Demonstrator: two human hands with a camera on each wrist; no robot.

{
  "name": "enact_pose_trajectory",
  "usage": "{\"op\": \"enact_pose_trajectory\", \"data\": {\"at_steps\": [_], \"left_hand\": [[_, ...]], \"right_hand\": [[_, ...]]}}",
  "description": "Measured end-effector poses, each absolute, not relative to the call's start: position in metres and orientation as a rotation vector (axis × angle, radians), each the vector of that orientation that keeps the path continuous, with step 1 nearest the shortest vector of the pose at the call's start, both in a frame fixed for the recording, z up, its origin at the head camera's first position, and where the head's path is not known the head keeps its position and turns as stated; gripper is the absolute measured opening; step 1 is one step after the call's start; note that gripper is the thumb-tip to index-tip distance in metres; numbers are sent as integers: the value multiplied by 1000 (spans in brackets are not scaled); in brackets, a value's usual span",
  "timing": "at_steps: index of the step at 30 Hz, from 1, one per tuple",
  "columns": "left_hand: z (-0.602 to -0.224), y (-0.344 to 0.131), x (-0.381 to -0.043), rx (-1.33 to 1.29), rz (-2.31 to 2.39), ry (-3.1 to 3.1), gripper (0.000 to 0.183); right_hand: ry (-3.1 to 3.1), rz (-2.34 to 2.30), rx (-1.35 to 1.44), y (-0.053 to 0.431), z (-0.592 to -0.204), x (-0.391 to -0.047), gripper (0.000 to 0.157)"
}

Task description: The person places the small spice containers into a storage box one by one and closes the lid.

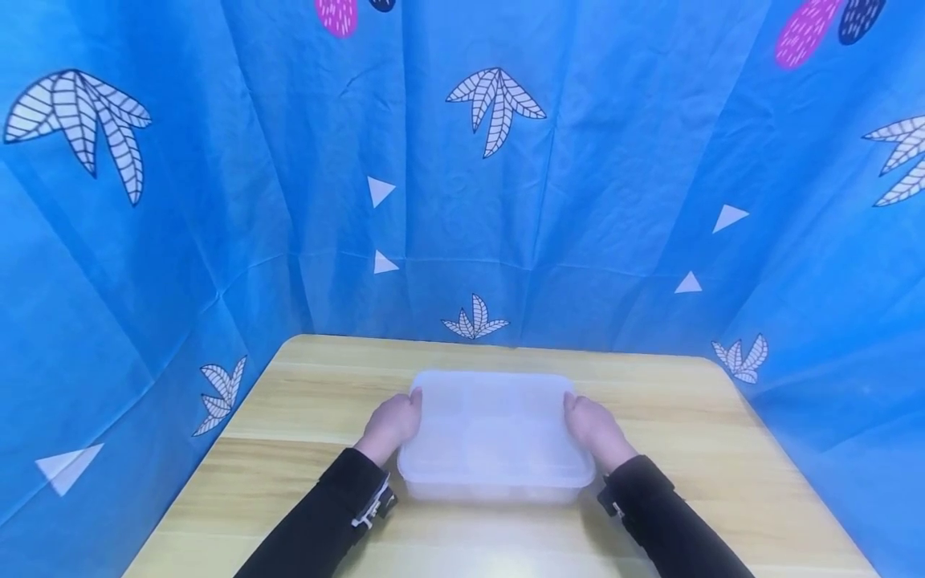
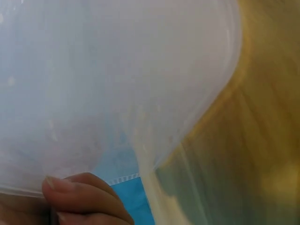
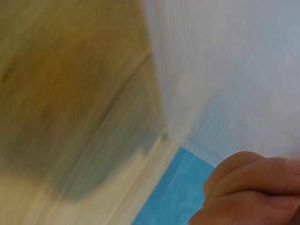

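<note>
A translucent white plastic storage box (image 1: 497, 433) with a lid is held between both hands over the middle of the table. My left hand (image 1: 393, 421) grips its left side, thumb up by the lid's rim. On the opposite side my right hand (image 1: 596, 429) holds it the same way. From the left wrist view, curled fingers (image 2: 86, 199) lie under the edge of the box (image 2: 117, 70). Similarly, the right wrist view has bent fingers (image 3: 253, 187) against the box wall (image 3: 225, 56). Faint compartment-like shapes show through the lid; any contents are too blurred to tell.
The light wood table (image 1: 289, 474) has rounded far corners. A blue curtain (image 1: 614, 160) with leaf and triangle prints hangs around its back and sides. Dark sleeves (image 1: 318, 514) with wrist-worn devices cover both forearms.
</note>
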State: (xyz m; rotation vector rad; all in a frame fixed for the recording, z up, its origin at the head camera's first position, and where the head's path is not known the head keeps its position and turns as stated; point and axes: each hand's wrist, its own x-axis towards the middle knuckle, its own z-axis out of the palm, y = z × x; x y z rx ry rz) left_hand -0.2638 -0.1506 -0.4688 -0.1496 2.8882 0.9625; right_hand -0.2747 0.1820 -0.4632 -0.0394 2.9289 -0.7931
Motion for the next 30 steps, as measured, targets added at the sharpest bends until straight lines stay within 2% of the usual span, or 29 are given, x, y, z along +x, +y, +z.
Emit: {"op": "enact_pose_trajectory", "data": {"at_steps": [14,30], "left_hand": [[-475,-155,-261,-83,1182,2824,58],[-480,-159,-263,-47,1215,2828,60]], "right_hand": [[2948,-916,-130,185,-467,-271,67],[2912,-979,-121,186,-467,-271,65]]}}
